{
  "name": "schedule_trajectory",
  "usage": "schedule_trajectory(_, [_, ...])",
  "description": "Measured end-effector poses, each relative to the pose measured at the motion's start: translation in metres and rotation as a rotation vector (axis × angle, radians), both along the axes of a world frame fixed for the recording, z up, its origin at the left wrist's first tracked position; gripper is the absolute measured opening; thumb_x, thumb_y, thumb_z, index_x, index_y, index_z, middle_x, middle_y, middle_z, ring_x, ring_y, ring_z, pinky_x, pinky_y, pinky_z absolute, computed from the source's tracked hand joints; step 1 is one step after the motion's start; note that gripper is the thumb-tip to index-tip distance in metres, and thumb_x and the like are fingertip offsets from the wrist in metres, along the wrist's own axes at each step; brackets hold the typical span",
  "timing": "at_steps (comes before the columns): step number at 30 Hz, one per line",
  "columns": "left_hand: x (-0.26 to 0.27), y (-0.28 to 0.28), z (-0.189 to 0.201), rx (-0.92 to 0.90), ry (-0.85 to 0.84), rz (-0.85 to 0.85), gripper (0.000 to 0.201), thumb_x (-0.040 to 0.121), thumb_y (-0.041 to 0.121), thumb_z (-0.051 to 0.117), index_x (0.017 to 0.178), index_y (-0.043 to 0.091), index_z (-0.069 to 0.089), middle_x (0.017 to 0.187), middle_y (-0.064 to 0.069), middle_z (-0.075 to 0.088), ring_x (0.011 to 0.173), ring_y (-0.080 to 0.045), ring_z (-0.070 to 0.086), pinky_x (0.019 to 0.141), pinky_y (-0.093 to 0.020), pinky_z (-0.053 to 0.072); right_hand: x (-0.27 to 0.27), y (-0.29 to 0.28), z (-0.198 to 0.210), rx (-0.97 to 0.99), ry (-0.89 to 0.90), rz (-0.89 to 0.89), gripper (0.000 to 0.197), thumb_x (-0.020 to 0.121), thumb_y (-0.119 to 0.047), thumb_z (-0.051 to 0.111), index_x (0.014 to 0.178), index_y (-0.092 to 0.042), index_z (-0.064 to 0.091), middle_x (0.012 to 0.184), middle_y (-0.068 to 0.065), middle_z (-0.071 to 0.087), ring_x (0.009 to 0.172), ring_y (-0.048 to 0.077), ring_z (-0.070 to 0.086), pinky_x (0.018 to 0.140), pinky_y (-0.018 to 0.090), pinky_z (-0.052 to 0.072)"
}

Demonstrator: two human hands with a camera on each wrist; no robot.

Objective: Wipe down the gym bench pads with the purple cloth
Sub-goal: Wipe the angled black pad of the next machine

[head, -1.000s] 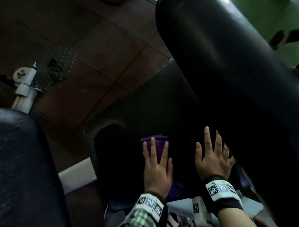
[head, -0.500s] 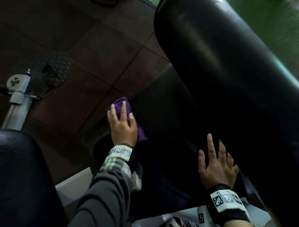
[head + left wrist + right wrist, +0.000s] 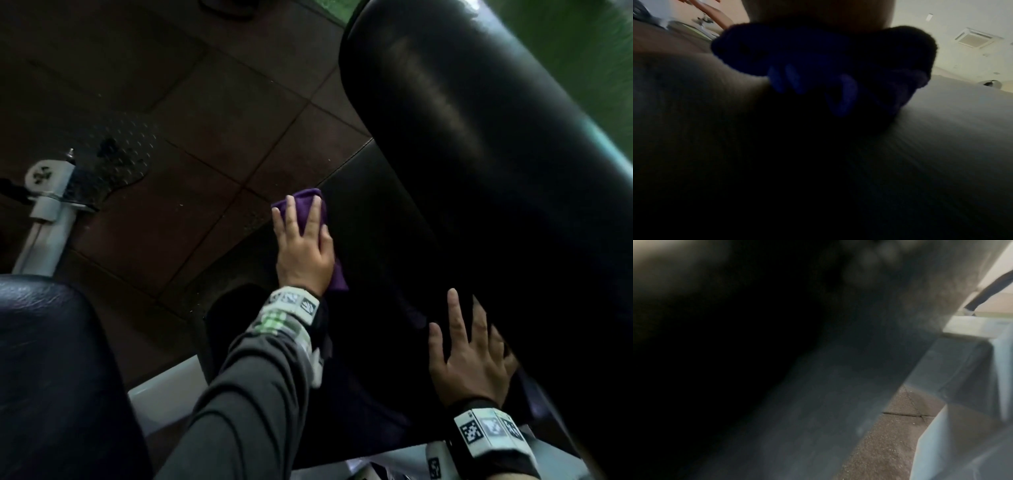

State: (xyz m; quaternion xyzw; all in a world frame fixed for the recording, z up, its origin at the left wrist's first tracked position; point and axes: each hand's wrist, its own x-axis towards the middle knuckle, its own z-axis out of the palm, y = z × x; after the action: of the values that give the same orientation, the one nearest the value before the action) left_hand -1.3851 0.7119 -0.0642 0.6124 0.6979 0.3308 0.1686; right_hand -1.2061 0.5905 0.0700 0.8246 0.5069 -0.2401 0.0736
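Note:
The purple cloth (image 3: 308,204) lies on the lower black bench pad (image 3: 383,246), near its far left edge. My left hand (image 3: 303,240) presses flat on it with straight, spread fingers. In the left wrist view the cloth (image 3: 818,65) bunches dark under the palm against the pad (image 3: 941,146). My right hand (image 3: 469,353) rests flat with spread fingers on the same pad, nearer me, against the big rounded black pad (image 3: 479,164) that rises on the right. The right wrist view shows mostly dark pad surface (image 3: 818,386).
A third black pad (image 3: 51,377) fills the lower left. A white frame post (image 3: 44,222) with a studded foot plate (image 3: 113,164) stands on the dark tiled floor (image 3: 205,120). White frame tube (image 3: 161,397) runs under the pad.
My left hand slid the cloth away from me along the lower pad, from beside my right hand to the pad's far left edge. The right hand stayed put.

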Motion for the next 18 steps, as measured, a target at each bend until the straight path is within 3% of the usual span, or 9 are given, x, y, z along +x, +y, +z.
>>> schedule_trajectory(2, [-0.019, 0.008, -0.005, -0.093, -0.061, 0.08, 0.061, 0.091, 0.043, 0.027, 0.141, 0.016, 0.047, 0.151, -0.028, 0.029, 0.138, -0.055, 0.02, 0.113, -0.053, 0.021, -0.001, -0.002, -0.002, 0.008, -0.048, 0.019, 0.051, 0.099, -0.047, 0.02, 0.147, -0.034, 0.009, 0.151, -0.001, 0.03, 0.136, 0.019, 0.03, 0.088, 0.025, 0.006])
schedule_trajectory(5, [-0.037, -0.014, -0.015, -0.119, -0.062, 0.186, 0.061, 0.092, 0.042, 0.028, 0.142, 0.011, 0.046, 0.149, -0.032, 0.029, 0.135, -0.056, 0.023, 0.111, -0.057, 0.023, -0.001, -0.002, -0.005, 0.015, -0.064, 0.008, 0.052, 0.099, -0.044, 0.026, 0.147, -0.035, 0.009, 0.15, 0.001, 0.032, 0.136, 0.019, 0.03, 0.089, 0.027, 0.004])
schedule_trajectory(7, [-0.032, -0.044, -0.018, -0.115, -0.048, 0.201, 0.058, 0.093, 0.037, 0.032, 0.143, 0.01, 0.043, 0.15, -0.032, 0.025, 0.135, -0.056, 0.022, 0.11, -0.059, 0.025, 0.0, -0.004, -0.008, 0.034, -0.094, 0.028, 0.054, 0.097, -0.051, 0.023, 0.147, -0.034, 0.012, 0.147, 0.003, 0.037, 0.135, 0.021, 0.033, 0.089, 0.027, 0.004])
schedule_trajectory(11, [0.012, -0.101, -0.013, -0.062, -0.009, 0.048, 0.053, 0.096, 0.031, 0.039, 0.146, 0.01, 0.038, 0.154, -0.03, 0.017, 0.139, -0.055, 0.012, 0.11, -0.063, 0.025, 0.003, -0.006, -0.017, 0.038, -0.094, 0.044, 0.072, 0.078, -0.053, 0.008, 0.147, -0.035, 0.013, 0.145, 0.004, 0.04, 0.131, 0.024, 0.037, 0.087, 0.028, 0.007])
schedule_trajectory(14, [0.037, -0.104, -0.004, -0.001, 0.036, -0.121, 0.052, 0.096, 0.032, 0.041, 0.146, 0.021, 0.037, 0.157, -0.023, 0.017, 0.143, -0.048, 0.006, 0.11, -0.058, 0.029, 0.007, -0.009, -0.027, 0.108, -0.15, 0.087, 0.068, 0.081, -0.054, 0.014, 0.146, -0.034, 0.021, 0.141, 0.009, 0.045, 0.127, 0.028, 0.042, 0.089, 0.028, 0.009])
schedule_trajectory(18, [0.026, -0.059, 0.002, 0.031, 0.006, -0.141, 0.049, 0.095, 0.033, 0.043, 0.144, 0.027, 0.044, 0.158, -0.015, 0.02, 0.145, -0.042, 0.007, 0.107, -0.054, 0.037, 0.014, -0.014, -0.045, 0.19, -0.205, 0.126, 0.062, 0.085, -0.051, 0.026, 0.14, -0.026, 0.039, 0.127, 0.018, 0.056, 0.117, 0.033, 0.047, 0.089, 0.029, 0.014])
